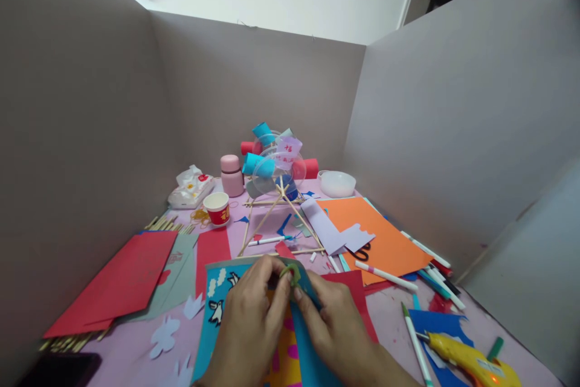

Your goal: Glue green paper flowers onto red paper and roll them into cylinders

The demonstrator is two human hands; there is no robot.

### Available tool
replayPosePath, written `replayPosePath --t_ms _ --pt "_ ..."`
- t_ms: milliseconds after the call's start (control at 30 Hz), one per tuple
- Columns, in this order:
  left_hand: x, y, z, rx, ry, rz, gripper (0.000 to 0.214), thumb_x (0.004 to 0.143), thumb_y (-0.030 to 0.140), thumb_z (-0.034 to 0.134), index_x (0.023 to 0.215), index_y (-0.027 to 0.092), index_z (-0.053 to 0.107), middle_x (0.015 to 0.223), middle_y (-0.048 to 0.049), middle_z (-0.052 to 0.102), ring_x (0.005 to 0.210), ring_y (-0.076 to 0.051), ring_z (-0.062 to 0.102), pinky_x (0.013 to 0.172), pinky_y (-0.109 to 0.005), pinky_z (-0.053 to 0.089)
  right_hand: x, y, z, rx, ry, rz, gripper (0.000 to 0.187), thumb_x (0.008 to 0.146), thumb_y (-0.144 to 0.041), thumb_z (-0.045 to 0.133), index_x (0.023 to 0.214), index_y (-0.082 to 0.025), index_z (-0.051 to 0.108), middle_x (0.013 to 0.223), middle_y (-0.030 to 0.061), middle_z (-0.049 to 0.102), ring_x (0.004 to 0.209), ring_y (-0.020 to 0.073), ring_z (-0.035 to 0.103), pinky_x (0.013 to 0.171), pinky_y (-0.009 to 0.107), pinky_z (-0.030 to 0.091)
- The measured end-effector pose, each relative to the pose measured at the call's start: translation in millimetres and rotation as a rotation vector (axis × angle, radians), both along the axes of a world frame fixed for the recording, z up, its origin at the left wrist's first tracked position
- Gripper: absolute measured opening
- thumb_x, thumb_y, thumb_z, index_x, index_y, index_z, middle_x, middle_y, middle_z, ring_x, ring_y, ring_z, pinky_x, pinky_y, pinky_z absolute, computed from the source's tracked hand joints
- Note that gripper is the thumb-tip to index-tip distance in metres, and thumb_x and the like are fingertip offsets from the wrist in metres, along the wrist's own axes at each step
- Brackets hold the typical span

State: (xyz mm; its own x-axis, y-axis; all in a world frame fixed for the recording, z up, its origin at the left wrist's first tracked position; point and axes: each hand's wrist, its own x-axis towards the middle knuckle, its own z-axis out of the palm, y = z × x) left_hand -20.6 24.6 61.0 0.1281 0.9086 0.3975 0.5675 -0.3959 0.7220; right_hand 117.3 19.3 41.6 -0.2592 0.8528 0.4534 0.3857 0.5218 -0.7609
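My left hand (249,311) and my right hand (333,317) meet at the front middle. Their fingertips pinch a small green curled piece (293,272), which may be paper. Both hands are above a blue picture sheet (215,290) decorated with white birds and clouds. A yellow and orange area with pink spots shows between the hands. Behind my right fingers, the sheet's right part looks raised or folded. Fingers cover much of the green piece, so its full shape is hidden. Just beyond stands a stick frame (267,218) bearing a wheel with coloured paper tubes (260,165).
A yellow hot glue gun (471,357) lies at the front right beside several markers (385,275). Orange card (376,236) lies to the right, red card (122,281) to the left. Farther back are a paper cup (217,209), a pink jar (232,177) and a clear bowl (338,183). Grey panels enclose the table.
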Motion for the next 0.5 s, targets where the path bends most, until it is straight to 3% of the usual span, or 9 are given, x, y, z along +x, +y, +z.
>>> replayPosePath --t_ms 300,500 --pt "1.3 3.1 1.1 -0.119 -0.189 -0.02 0.01 0.085 0.031 0.046 0.083 0.022 0.051 0.078 0.0009 0.062 0.071 -0.015 0.06 0.065 -0.026 0.047 0.0 2.6 -1.4 -0.003 -0.008 -0.015 0.024 0.089 -0.018 0.042 0.103 -0.017 0.062 0.087 0.0084 0.071 0.079 0.022 0.067 0.07 0.028 0.051" --pt "0.8 4.3 3.3 -0.146 -0.126 0.018 0.013 0.083 0.032 0.049 0.082 0.023 0.058 0.08 0.0009 0.066 0.072 -0.016 0.062 0.066 -0.027 0.046 -0.3 0.9 -3.1 0.005 -0.046 -0.046 0.023 0.089 -0.019 0.04 0.1 -0.017 0.061 0.083 0.0086 0.071 0.075 0.0219 0.067 0.063 0.026 0.049"
